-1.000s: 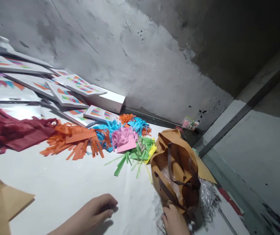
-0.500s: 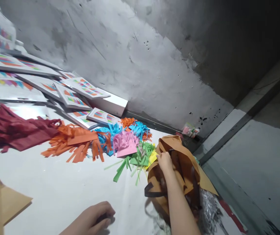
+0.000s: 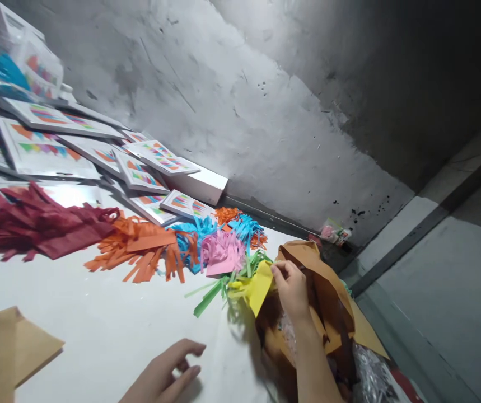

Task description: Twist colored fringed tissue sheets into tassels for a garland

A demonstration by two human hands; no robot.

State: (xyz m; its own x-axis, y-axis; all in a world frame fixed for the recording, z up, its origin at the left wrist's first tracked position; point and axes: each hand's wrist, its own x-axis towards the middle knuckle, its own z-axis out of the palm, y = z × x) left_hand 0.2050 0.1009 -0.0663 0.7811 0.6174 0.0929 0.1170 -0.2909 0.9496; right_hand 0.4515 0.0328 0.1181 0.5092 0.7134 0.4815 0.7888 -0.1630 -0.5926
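My right hand (image 3: pixel 291 288) pinches the edge of a yellow fringed paper tassel (image 3: pixel 257 288), holding it up beside a brown paper bag (image 3: pixel 318 280). The tassel's fringe hangs to the left, in front of a green paper tassel (image 3: pixel 210 295). Low in the middle, my left hand (image 3: pixel 168 369) hovers over the white tabletop (image 3: pixel 110 313), fingers apart and nothing in them. A pink tassel (image 3: pixel 223 254), blue tassel (image 3: pixel 194 232), orange tassel (image 3: pixel 139 246) and dark red tassel (image 3: pixel 55 226) lie in a row along the table.
Several flat white packs (image 3: pixel 55 154) with colourful printed pictures are piled at the back left, beside a white box (image 3: pixel 206 182). Brown paper (image 3: pixel 17 350) lies at the near left. Clear plastic (image 3: pixel 370 375) sits right of the bag. A bare wall (image 3: pixel 232 101) rises behind.
My right hand has lifted the yellow tassel up and out to the left of the bag's mouth. My left hand's fingers have spread. The whole view has shifted slightly.
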